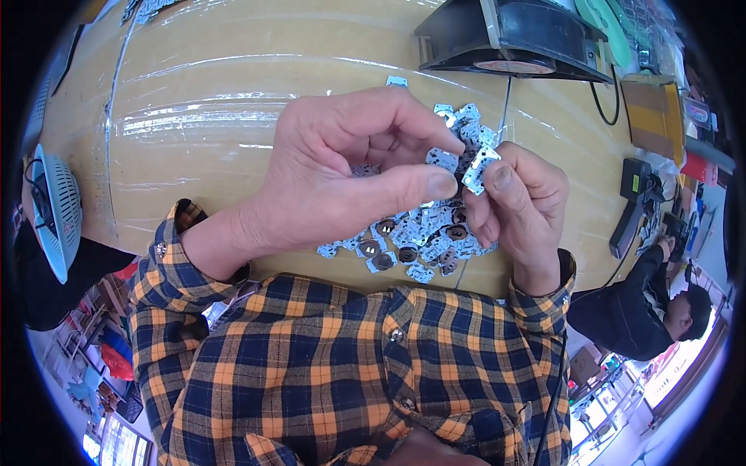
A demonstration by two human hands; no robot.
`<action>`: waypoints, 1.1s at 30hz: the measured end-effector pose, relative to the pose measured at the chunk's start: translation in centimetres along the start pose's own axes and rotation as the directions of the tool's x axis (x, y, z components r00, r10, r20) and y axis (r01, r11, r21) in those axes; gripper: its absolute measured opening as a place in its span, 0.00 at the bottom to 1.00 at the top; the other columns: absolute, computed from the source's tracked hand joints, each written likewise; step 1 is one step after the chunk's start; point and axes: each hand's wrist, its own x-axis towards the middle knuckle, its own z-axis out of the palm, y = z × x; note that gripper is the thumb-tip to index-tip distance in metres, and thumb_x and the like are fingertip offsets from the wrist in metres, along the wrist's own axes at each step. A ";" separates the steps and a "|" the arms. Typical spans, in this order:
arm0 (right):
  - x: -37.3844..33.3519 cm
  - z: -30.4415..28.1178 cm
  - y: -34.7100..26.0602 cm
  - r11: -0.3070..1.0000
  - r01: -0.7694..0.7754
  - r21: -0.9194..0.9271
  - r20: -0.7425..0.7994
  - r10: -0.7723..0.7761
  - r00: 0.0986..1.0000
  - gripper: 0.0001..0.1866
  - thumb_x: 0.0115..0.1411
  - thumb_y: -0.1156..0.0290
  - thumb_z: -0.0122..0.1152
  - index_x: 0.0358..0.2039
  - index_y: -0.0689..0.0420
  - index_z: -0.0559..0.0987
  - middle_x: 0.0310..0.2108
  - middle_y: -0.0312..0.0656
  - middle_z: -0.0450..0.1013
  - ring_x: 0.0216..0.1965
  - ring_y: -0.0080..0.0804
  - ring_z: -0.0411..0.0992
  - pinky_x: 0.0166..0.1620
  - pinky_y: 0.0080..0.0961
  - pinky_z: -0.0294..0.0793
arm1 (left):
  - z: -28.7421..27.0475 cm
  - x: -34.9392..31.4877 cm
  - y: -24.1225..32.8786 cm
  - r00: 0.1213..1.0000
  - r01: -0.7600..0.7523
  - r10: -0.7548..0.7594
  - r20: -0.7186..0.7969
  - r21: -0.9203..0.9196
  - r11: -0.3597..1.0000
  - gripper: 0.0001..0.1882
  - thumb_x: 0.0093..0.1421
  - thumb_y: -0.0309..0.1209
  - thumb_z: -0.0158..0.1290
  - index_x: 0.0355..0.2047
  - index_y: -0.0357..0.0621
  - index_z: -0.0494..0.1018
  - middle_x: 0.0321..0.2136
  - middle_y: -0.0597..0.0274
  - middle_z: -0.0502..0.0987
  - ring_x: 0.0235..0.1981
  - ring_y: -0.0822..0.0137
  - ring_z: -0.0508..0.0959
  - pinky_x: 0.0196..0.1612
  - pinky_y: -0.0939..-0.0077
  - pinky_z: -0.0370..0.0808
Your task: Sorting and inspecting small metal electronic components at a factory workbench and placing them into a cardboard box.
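Observation:
My left hand (pixel 334 167) pinches a small silvery metal plate with holes (pixel 442 160) between thumb and forefinger. Close beside it, my right hand (pixel 530 203) grips another small perforated metal plate (pixel 479 172), its thumb resting on the face. The two plates are held side by side above the table; whether they touch I cannot tell. Beneath both hands lies a heap of similar metal plates (pixel 420 231), partly covered by my fingers. Several dark round parts, such as one (pixel 408 255), sit among the near plates. A single plate (pixel 396 81) lies apart, beyond my left hand.
A black fan housing (pixel 536 39) stands at the far right of the wrapped tabletop (pixel 210 85), its cable hanging beside it. A cardboard box (pixel 657 116) is farther right. At the left edge is a light-blue plastic basket (pixel 66 206). Another person (pixel 637 311) works at right.

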 end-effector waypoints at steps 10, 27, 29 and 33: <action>0.0 -0.4 -0.6 0.992 -0.120 -0.026 0.107 0.122 0.987 0.16 0.68 0.66 0.50 0.28 0.64 0.77 0.17 0.37 0.73 0.13 0.14 0.66 0.16 0.11 0.61 | -0.1 0.3 0.7 0.979 -0.154 0.079 0.189 0.431 0.889 0.21 0.53 0.20 0.62 0.49 0.35 0.73 0.32 0.61 0.78 0.32 0.76 0.78 0.34 0.83 0.75; 0.2 0.1 0.0 0.997 -0.053 0.057 0.009 0.052 0.999 0.09 0.64 0.72 0.56 0.29 0.64 0.76 0.19 0.37 0.73 0.13 0.13 0.67 0.16 0.08 0.62 | 0.2 0.0 1.2 0.983 -0.167 0.104 0.150 0.502 0.848 0.22 0.51 0.18 0.62 0.48 0.33 0.73 0.35 0.59 0.77 0.32 0.74 0.77 0.32 0.83 0.71; 0.1 0.0 0.0 0.998 -0.033 0.049 -0.007 0.033 0.999 0.09 0.64 0.72 0.56 0.29 0.64 0.77 0.18 0.36 0.73 0.13 0.13 0.66 0.16 0.08 0.61 | 0.4 0.0 1.4 0.988 -0.127 0.070 0.134 0.481 0.868 0.22 0.51 0.18 0.62 0.48 0.33 0.73 0.36 0.59 0.77 0.33 0.74 0.77 0.34 0.83 0.72; 0.3 -0.4 0.2 0.993 -0.076 0.095 0.022 0.075 0.997 0.08 0.62 0.72 0.57 0.29 0.63 0.77 0.17 0.35 0.72 0.12 0.13 0.65 0.15 0.09 0.60 | 0.2 0.0 1.3 0.988 -0.079 0.004 0.155 0.482 0.873 0.22 0.52 0.17 0.61 0.48 0.31 0.72 0.36 0.58 0.77 0.35 0.73 0.78 0.37 0.82 0.74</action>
